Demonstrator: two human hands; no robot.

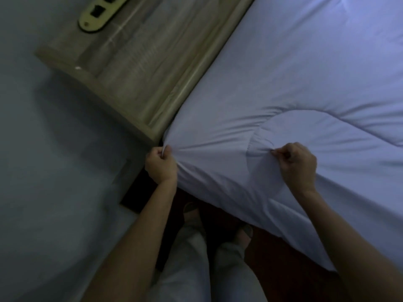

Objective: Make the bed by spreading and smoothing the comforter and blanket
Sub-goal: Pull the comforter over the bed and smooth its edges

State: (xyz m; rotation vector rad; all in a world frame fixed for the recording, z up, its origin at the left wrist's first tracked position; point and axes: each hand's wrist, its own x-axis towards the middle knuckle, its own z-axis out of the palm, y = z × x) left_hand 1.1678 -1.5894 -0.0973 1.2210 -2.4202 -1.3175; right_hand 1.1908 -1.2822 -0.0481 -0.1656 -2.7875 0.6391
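Head view: tugging out wrinkles at a corner

Left hand (160, 162) pinches the corner of the pale white cloth bed cover (218, 177) beside the light wooden headboard (139, 79), pulling creases toward the edge. Right hand (296, 164) pinches a fold at the rounded corner of the pale quilted comforter (327, 136), which lies flat on that cover (whether both hold one layer is unclear). Spreading the grips apart should flatten the wrinkles.

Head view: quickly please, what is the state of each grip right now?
Left grip: closed, holding the edge of the comforter near the headboard.
Right grip: closed, pinching a fold of the comforter.
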